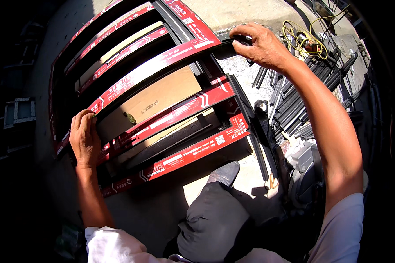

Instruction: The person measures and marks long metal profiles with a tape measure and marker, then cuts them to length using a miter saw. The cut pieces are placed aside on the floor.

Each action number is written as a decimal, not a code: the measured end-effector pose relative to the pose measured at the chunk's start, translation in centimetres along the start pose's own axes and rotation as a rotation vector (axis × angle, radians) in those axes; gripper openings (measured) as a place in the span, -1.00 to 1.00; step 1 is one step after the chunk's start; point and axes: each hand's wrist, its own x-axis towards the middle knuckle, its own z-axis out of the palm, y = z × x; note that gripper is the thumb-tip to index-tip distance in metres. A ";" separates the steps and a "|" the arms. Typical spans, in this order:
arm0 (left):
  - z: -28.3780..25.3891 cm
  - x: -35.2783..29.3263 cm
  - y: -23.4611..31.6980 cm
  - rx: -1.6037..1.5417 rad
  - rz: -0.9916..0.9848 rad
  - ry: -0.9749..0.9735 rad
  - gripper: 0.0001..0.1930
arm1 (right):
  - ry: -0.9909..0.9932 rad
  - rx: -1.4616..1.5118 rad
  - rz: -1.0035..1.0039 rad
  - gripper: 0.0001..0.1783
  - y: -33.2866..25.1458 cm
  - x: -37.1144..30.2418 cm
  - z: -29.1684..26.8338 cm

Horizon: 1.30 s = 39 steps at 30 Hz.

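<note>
A rectangular frame of dark profiles wrapped in red protective film spans the space between my hands, its near bar running from lower left to upper right. My left hand is closed round the left end of this bar, fingertips over its top edge. At the upper right, thumb and forefinger of my right hand pinch the dark edge by the frame's right corner. Under and in front of the bar lie more red-filmed profiles. Brown boards sit between them, one with a dark torn spot.
Many loose black profile strips are piled on the right, with a yellow cable behind them. A grey machine stands at the lower right. Scissors with orange handles lie near my shoe. Deep shadow covers the left.
</note>
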 end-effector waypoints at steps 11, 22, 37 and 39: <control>3.8 -3.5 1.4 -0.094 -0.060 -0.127 -0.90 | -0.081 0.054 0.045 -0.68 2.2 -4.0 1.7; 4.0 -7.2 -1.6 -0.135 -0.277 -0.305 -0.92 | -0.146 0.115 0.065 -0.66 0.1 -4.2 5.3; 5.8 -7.8 -3.3 -0.209 -0.217 -0.315 -0.90 | -0.097 -0.090 0.030 -0.57 0.6 -4.2 6.0; 6.0 -7.9 -3.4 -0.209 -0.229 -0.320 -0.89 | -0.144 -0.072 0.080 -0.57 0.2 -4.2 5.5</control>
